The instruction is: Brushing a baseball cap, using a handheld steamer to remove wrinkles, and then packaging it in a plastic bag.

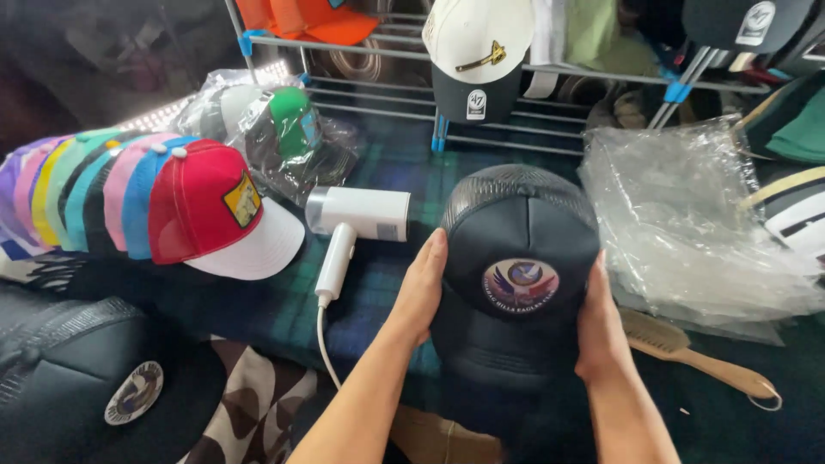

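Both palms clamp one black cap (518,275) at centre: left hand (418,292) at 9 o'clock, right hand (599,325) at 3, crown-to-brim axis 12–6, badge facing up.

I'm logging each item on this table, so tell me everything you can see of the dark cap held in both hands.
The dark cap is a black trucker style: a smooth front panel and a mesh back, with a round embroidered patch in red, white and blue on the front. It is held just above the plaid cloth, patch facing the camera. The left hand presses its left side, the right hand its right. A white handheld steamer lies beside it, apart.
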